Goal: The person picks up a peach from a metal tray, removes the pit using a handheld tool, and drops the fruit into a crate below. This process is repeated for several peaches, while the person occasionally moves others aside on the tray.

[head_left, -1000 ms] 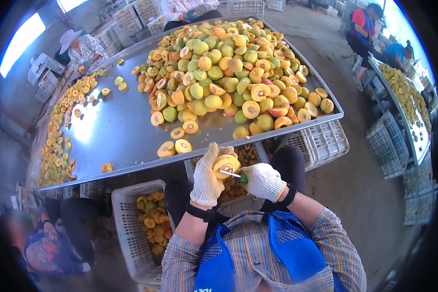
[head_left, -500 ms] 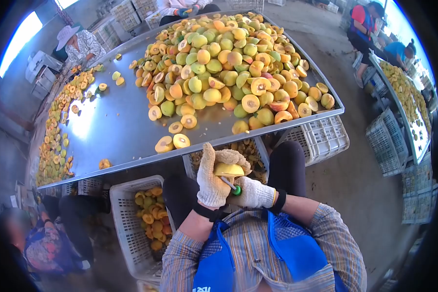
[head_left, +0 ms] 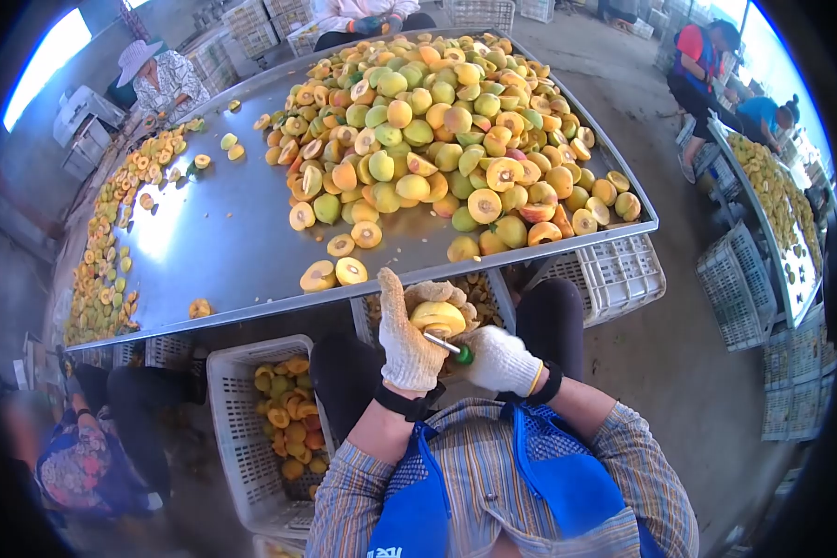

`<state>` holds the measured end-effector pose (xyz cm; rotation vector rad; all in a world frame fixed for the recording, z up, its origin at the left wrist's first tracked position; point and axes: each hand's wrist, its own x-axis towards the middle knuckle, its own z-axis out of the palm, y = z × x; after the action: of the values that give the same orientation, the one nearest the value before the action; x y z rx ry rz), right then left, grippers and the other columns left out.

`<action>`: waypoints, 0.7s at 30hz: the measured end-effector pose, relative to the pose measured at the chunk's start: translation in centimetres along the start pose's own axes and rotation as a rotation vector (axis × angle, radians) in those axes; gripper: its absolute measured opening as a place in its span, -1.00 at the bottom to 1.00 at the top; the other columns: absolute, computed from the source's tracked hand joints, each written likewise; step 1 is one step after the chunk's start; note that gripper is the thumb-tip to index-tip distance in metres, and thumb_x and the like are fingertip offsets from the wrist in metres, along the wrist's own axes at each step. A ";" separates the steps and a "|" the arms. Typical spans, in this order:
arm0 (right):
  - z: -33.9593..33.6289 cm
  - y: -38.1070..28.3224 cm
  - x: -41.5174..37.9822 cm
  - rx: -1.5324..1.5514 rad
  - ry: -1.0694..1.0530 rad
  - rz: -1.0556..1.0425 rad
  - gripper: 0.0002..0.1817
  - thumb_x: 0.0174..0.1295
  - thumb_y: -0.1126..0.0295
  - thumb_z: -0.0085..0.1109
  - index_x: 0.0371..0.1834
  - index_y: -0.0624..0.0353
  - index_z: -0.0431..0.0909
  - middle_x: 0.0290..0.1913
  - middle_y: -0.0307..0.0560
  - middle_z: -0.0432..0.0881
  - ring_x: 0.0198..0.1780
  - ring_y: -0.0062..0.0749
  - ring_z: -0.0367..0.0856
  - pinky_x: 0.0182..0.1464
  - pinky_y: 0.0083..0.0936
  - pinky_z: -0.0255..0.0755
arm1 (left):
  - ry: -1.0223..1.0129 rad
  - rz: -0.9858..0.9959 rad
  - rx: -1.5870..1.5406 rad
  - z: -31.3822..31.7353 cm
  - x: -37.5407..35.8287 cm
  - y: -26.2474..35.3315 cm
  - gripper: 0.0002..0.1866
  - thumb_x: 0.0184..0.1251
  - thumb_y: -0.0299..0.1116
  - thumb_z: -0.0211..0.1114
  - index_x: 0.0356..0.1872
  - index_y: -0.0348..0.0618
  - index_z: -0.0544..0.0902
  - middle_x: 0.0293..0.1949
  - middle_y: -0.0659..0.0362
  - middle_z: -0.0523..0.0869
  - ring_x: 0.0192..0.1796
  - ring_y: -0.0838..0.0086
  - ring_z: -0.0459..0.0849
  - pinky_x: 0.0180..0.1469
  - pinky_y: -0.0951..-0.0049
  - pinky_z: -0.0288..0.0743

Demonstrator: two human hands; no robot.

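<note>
My left hand (head_left: 405, 339), in a cream knit glove, is wrapped around a yellow peach half (head_left: 439, 318), its thumb pointing up. My right hand (head_left: 500, 361), gloved the same way, grips a small pitting tool (head_left: 463, 354) with a green handle and a thin metal shaft. The shaft reaches across to the lower edge of the peach half; its tip is hidden against the fruit and glove. Just beyond my hands, two cut peach halves (head_left: 351, 271) lie near the edge of the metal table (head_left: 242, 223).
A large heap of halved peaches (head_left: 409, 130) covers the table's far right part, with more along its left edge. A white crate (head_left: 237, 437) of peach pieces stands at my left, another crate (head_left: 614, 274) under the right corner. Several people work around.
My right hand has shifted slightly right and turned, showing more of the tool's handle and shaft. The peach half has tilted in my left hand. The view has shifted slightly.
</note>
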<state>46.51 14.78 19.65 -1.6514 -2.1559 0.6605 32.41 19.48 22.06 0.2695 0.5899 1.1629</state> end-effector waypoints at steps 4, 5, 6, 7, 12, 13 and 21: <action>3.1 1.3 -0.4 0.912 -0.448 -0.119 -0.67 0.10 0.35 0.40 -0.06 0.19 0.67 -0.26 -0.17 0.71 -0.22 -0.47 0.65 -0.12 -0.45 0.57 | -0.664 -0.138 0.034 -1.1 0.9 0.7 -0.20 0.48 0.37 -0.10 -0.55 -0.22 0.65 -0.49 -0.10 0.68 -0.49 0.00 0.68 -0.44 0.18 0.60; 2.7 0.7 -0.7 0.988 -0.414 -0.153 -0.67 0.10 0.36 0.40 -0.06 0.20 0.66 -0.25 -0.16 0.72 -0.20 -0.47 0.65 -0.09 -0.46 0.57 | -0.792 -0.180 0.084 -1.3 1.3 0.9 -0.17 0.48 0.38 -0.15 -0.56 -0.23 0.65 -0.50 -0.11 0.68 -0.54 0.00 0.67 -0.50 0.16 0.58; 2.4 0.3 -0.7 1.062 -0.377 -0.189 -0.67 0.10 0.37 0.40 -0.06 0.21 0.66 -0.25 -0.15 0.72 -0.19 -0.48 0.65 -0.07 -0.46 0.56 | -0.793 -0.179 0.086 -1.4 1.2 0.8 -0.17 0.48 0.38 -0.15 -0.56 -0.23 0.65 -0.50 -0.11 0.68 -0.54 0.00 0.67 -0.50 0.16 0.58; 2.1 0.8 -0.1 0.990 -0.403 -0.225 -0.71 0.08 0.42 0.41 -0.10 0.21 0.69 -0.25 -0.18 0.73 -0.22 -0.48 0.66 -0.12 -0.43 0.57 | -0.520 -0.140 0.113 -1.4 0.9 0.5 -0.19 0.49 0.36 -0.13 -0.54 -0.24 0.65 -0.49 -0.11 0.68 -0.53 0.02 0.67 -0.49 0.16 0.59; -1.3 0.2 1.4 0.096 -0.512 -0.013 -0.74 0.16 0.23 0.19 -0.25 0.18 0.68 -0.37 0.13 0.72 -0.32 0.02 0.71 -0.21 -0.20 0.58 | 0.264 0.379 0.427 -4.7 0.0 5.9 -0.40 0.56 0.12 0.05 -0.31 -0.31 0.67 -0.41 0.03 0.73 -0.43 0.31 0.73 -0.36 0.36 0.65; -0.6 1.2 1.5 -0.029 -0.510 0.060 -0.71 0.19 0.19 0.12 -0.27 0.18 0.68 -0.38 0.18 0.70 -0.30 0.08 0.70 -0.20 -0.15 0.58 | 0.387 0.476 0.688 -6.8 -1.3 7.5 -0.42 0.55 0.09 0.09 -0.38 -0.29 0.71 -0.42 0.05 0.74 -0.42 0.38 0.73 -0.34 0.41 0.64; 3.1 4.0 1.2 -0.216 -0.404 -0.037 -0.80 0.18 0.29 0.12 -0.28 0.09 0.71 -0.35 0.08 0.75 -0.23 0.03 0.76 -0.17 -0.12 0.61 | 0.288 1.129 2.214 -5.9 1.2 9.4 -0.66 0.15 -0.13 0.47 -0.12 -0.05 0.66 -0.21 0.07 0.71 -0.16 0.05 0.67 -0.13 0.09 0.56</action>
<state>47.77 16.34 14.81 -1.6947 -2.6150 0.8352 22.08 23.65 21.44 2.5808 1.9455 0.9874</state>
